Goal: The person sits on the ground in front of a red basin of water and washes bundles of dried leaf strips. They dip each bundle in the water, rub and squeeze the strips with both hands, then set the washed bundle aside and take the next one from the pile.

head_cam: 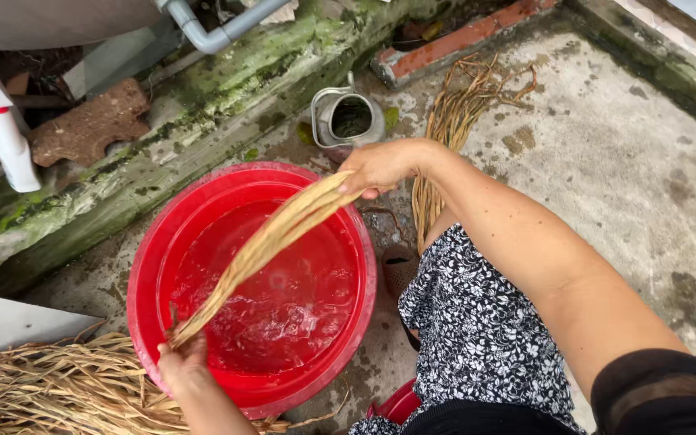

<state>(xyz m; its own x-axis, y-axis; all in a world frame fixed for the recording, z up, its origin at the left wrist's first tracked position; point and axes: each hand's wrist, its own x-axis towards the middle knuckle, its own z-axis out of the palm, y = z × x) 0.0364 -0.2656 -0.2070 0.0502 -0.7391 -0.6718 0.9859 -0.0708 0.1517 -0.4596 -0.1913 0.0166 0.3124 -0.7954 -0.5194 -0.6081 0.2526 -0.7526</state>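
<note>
A bundle of long tan plant stalks (pixel 271 242) stretches slantwise over a red plastic basin (pixel 147 274) half full of water. My right hand (pixel 380 165) grips the bundle's upper end above the basin's far rim. My left hand (pixel 180 362) holds its lower end at the near left rim. The stalks hang just above the water, apart from it as far as I can tell.
A heap of the same dry stalks (pixel 50 391) lies at the lower left. Another bunch (pixel 457 121) rests on the concrete floor behind my right arm. A metal cup (pixel 348 119) stands by a mossy ledge (pixel 163 137). A white pipe (pixel 2 129) stands at left.
</note>
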